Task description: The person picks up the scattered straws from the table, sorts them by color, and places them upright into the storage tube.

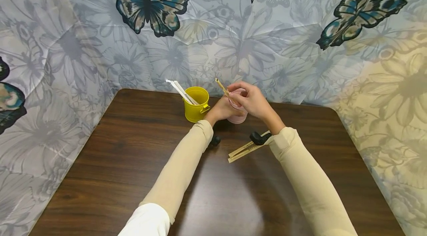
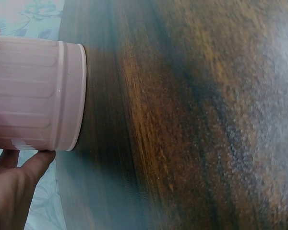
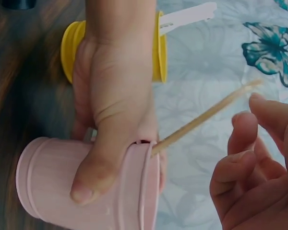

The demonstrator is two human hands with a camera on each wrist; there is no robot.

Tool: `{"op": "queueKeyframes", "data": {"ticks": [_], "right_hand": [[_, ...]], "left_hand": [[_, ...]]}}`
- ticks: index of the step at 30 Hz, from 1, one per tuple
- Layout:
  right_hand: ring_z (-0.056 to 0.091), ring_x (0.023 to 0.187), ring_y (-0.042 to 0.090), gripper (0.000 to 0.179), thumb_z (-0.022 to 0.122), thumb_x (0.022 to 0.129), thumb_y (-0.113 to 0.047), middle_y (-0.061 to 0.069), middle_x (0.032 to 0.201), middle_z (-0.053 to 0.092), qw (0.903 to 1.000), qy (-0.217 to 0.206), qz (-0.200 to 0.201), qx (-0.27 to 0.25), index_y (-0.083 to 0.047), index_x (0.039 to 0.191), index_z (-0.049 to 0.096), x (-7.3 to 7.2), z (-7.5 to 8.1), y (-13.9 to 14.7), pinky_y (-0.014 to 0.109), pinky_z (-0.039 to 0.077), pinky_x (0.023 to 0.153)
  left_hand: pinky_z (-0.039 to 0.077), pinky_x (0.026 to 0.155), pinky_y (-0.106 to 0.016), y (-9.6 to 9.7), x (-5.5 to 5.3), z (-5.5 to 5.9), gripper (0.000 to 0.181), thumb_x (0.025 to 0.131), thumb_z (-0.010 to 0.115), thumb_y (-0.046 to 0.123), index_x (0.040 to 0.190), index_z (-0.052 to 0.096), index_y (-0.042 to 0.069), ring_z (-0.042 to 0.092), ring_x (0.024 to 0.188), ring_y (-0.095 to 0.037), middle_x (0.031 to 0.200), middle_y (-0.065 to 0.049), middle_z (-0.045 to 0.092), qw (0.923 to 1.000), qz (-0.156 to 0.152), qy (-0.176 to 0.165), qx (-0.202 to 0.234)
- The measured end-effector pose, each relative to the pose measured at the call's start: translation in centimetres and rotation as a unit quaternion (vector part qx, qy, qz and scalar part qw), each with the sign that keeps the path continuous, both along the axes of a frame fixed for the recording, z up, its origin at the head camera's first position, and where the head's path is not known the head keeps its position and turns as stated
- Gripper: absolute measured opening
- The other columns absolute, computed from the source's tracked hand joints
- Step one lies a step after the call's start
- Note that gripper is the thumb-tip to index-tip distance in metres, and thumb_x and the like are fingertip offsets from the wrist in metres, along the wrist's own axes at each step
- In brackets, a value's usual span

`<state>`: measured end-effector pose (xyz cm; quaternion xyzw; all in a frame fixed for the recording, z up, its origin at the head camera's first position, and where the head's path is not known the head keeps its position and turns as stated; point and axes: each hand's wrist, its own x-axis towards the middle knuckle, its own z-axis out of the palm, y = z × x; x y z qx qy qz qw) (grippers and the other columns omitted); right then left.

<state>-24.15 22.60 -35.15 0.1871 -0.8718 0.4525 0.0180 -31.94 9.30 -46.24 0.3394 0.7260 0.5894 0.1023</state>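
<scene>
My left hand (image 1: 222,110) grips a small pink ribbed bucket (image 3: 53,177) near the table's back edge, its thumb lying along the bucket's side in the right wrist view. A slim tan paper-wrapped stick (image 3: 197,124) leans out over the rim, its lower end hidden inside. Beside the stick's upper end is my right hand (image 1: 251,100), fingers loosely bent, with a fingertip close to the tip in the right wrist view. In the left wrist view, the bucket's base (image 2: 72,96) faces the brown tabletop.
Just left stands a yellow bucket (image 1: 194,113) with white wrapped sticks (image 1: 180,88) poking out. Several similar tan sticks (image 1: 243,152) lie on the dark wooden table (image 1: 110,161), partly under my right wrist's black camera (image 1: 260,138). A butterfly-print cloth (image 1: 240,43) hangs behind.
</scene>
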Motion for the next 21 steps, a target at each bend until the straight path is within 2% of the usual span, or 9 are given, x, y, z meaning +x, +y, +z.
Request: {"op": "queueKeyframes", "data": {"ticks": [2, 5, 7, 9, 11, 13, 17, 21], "right_hand": [[0.068, 0.081, 0.040, 0.026, 0.068, 0.099, -0.020, 0.013, 0.108, 0.073, 0.9999, 0.011, 0.003, 0.013, -0.015, 0.124, 0.069, 0.7, 0.0, 0.2, 0.029, 0.055, 0.063], [0.065, 0.077, 0.031, 0.025, 0.070, 0.097, -0.015, 0.011, 0.108, 0.072, 0.9982, 0.038, 0.013, 0.044, -0.013, 0.122, 0.070, 1.9, -0.3, 0.4, 0.025, 0.051, 0.062], [0.062, 0.071, 0.023, 0.024, 0.071, 0.096, -0.012, 0.011, 0.100, 0.072, 0.9959, 0.055, 0.024, 0.068, -0.010, 0.119, 0.071, 2.7, -0.7, 0.6, 0.023, 0.050, 0.061], [0.059, 0.070, 0.014, 0.022, 0.072, 0.095, -0.010, 0.009, 0.097, 0.072, 0.9938, 0.060, 0.036, 0.086, -0.007, 0.117, 0.071, 3.5, -1.2, 0.9, 0.022, 0.049, 0.062], [0.055, 0.064, 0.012, 0.020, 0.073, 0.094, -0.010, 0.009, 0.088, 0.069, 0.9924, 0.057, 0.044, 0.099, -0.008, 0.114, 0.071, 4.3, -1.8, 1.4, 0.023, 0.047, 0.058], [0.055, 0.065, 0.011, 0.019, 0.073, 0.093, -0.010, 0.008, 0.088, 0.069, 0.9917, 0.049, 0.052, 0.106, -0.009, 0.113, 0.071, 5.1, -2.4, 1.8, 0.023, 0.048, 0.060], [0.056, 0.069, 0.009, 0.020, 0.075, 0.093, -0.012, 0.005, 0.106, 0.073, 0.9917, 0.021, 0.057, 0.113, -0.013, 0.113, 0.072, 6.5, -4.0, 2.9, 0.023, 0.050, 0.064], [0.051, 0.065, 0.007, 0.023, 0.075, 0.092, -0.013, 0.007, 0.107, 0.072, 0.9916, -0.008, 0.046, 0.120, -0.011, 0.115, 0.072, 7.4, -5.7, 4.0, 0.022, 0.048, 0.060]], "left_hand": [[0.053, 0.101, -0.026, 0.0, 0.0, 0.0, 0.062, 0.077, 0.087, 0.005, 0.134, 0.062, 0.011, 0.063, 0.113, -0.015, 0.131, -0.006, 0.066, 1.0000, -0.002, 0.008, 0.000], [0.049, 0.109, -0.031, -0.1, 0.0, 0.0, 0.067, 0.079, 0.087, 0.010, 0.139, 0.058, 0.011, 0.057, 0.126, -0.018, 0.144, -0.006, 0.054, 0.9996, 0.009, 0.019, -0.018], [0.044, 0.116, -0.035, -0.3, 0.2, 0.0, 0.074, 0.080, 0.087, 0.014, 0.144, 0.051, 0.011, 0.049, 0.136, -0.021, 0.153, -0.006, 0.044, 0.9992, 0.030, 0.004, -0.028], [0.041, 0.119, -0.039, -0.3, 0.3, 0.0, 0.085, 0.080, 0.086, 0.014, 0.152, 0.041, 0.012, 0.046, 0.141, -0.025, 0.157, -0.008, 0.039, 0.9985, 0.044, -0.025, -0.024], [0.043, 0.119, -0.040, -0.3, 0.5, -0.1, 0.091, 0.081, 0.085, 0.012, 0.155, 0.032, 0.011, 0.050, 0.139, -0.026, 0.155, -0.010, 0.043, 0.9973, 0.050, -0.053, -0.004], [0.045, 0.117, -0.038, -0.2, 0.6, 0.0, 0.094, 0.079, 0.085, 0.005, 0.155, 0.030, 0.010, 0.055, 0.134, -0.027, 0.148, -0.012, 0.051, 0.9962, 0.047, -0.069, 0.023], [0.044, 0.116, -0.033, 0.0, 0.8, 0.1, 0.098, 0.072, 0.088, -0.002, 0.152, 0.032, 0.010, 0.058, 0.130, -0.024, 0.142, -0.011, 0.056, 0.9961, 0.048, -0.066, 0.035], [0.045, 0.115, -0.034, 0.2, 1.0, 0.3, 0.100, 0.070, 0.089, -0.001, 0.152, 0.033, 0.011, 0.058, 0.128, -0.023, 0.143, -0.009, 0.056, 0.9967, 0.056, -0.057, 0.017]]}}
